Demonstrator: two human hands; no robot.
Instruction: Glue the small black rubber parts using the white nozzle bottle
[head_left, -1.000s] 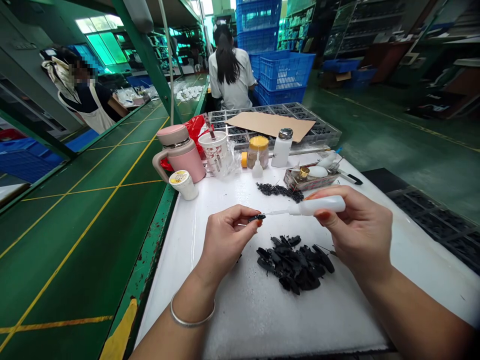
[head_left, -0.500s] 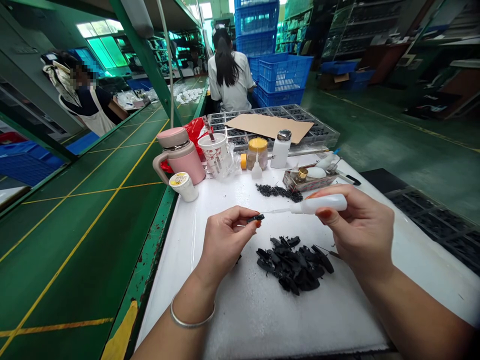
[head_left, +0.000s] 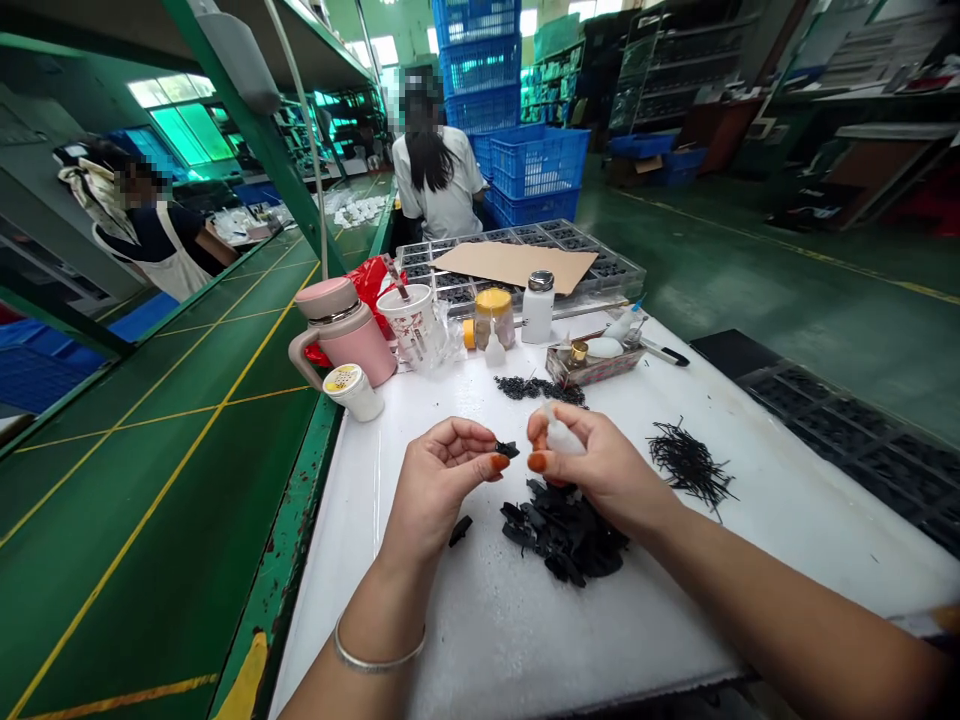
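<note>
Between the thumb and fingers of my left hand (head_left: 442,480) is a small black plastic part (head_left: 508,449). My right hand (head_left: 600,465) is wrapped round a white squeeze bottle (head_left: 561,434), its thin nozzle tilted up and apart from the part. Below my right hand lies a heap of black plastic pieces (head_left: 566,540). One loose black piece (head_left: 460,531) rests beside my left wrist. Beyond my hands is a pile of tiny black rings (head_left: 540,388). Thin black sticks (head_left: 691,462) lie in a pile to the right of my right hand.
Along the back stand a pink mug (head_left: 352,335), a plastic cup (head_left: 414,325), a yellow-lidded jar (head_left: 494,316), a white pump bottle (head_left: 538,308) and a small box (head_left: 592,358). Behind them cardboard (head_left: 517,265) covers part of a compartment tray. A green conveyor (head_left: 165,480) runs left; two people sit farther off.
My right hand has moved left and turned, swinging the bottle's nozzle from pointing at the part to pointing up. The stick pile has come into sight. The left hand still holds the part.
</note>
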